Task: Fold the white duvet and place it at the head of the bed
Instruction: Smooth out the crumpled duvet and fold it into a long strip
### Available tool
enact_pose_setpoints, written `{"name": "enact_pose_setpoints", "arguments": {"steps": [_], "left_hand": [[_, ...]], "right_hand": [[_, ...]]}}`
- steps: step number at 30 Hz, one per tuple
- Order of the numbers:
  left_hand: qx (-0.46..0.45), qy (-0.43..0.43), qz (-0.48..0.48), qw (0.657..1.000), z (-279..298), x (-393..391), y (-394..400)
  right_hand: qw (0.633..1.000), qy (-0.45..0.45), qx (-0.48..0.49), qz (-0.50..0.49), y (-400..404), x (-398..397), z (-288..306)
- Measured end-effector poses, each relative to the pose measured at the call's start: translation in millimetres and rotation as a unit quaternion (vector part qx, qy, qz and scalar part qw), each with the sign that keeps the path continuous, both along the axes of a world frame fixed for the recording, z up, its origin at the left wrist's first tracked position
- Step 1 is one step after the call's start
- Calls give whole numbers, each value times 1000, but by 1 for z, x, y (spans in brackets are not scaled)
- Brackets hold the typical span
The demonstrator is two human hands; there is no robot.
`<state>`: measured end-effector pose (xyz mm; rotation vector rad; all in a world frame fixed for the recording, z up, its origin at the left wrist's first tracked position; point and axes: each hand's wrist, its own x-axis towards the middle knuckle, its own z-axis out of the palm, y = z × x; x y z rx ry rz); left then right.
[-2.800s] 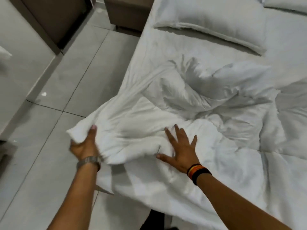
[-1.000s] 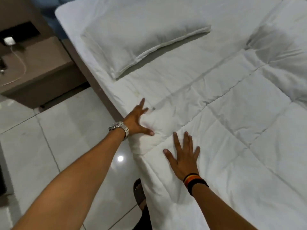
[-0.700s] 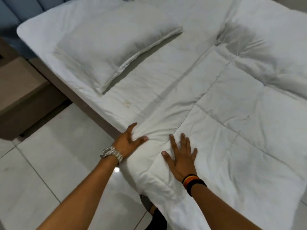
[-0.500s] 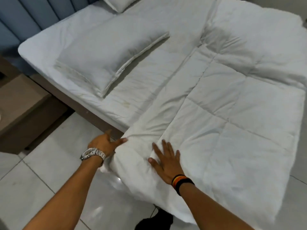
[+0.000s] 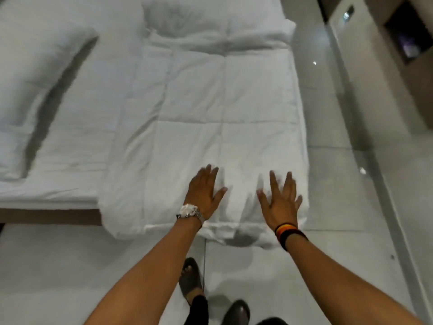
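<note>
We are standing at the side of the bed (image 5: pixel 77 127), white sheet showing bare on its left half. The white duvet (image 5: pixel 218 109) lies across it as a long quilted strip, folded lengthwise into what looks like a couple of layers, with a thick rolled edge on its left and its near end drooping off the mattress toward the floor (image 5: pixel 70 266). Far end is bunched up, not flat. A pillow (image 5: pixel 30 85) sits off to the left, so we judge that side as the head of the bed; the duvet is nowhere near it yet. Our left hand (image 5: pixel 204 193) and right hand (image 5: pixel 280 201) are both spread flat, palms down on the near end, holding nothing, just pressing. By our reckoning, the first fold is done; still left are the crosswise folds into a compact bundle, then carrying it to the pillow end.
</note>
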<state>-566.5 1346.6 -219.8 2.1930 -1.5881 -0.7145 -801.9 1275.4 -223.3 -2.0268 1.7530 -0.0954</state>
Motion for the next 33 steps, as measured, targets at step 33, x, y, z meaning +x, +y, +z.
{"name": "enact_pose_setpoints", "arguments": {"steps": [33], "left_hand": [[91,33,469,878,-43,197,94]], "right_hand": [[935,-165,84,-302,15,-54,-66]]}}
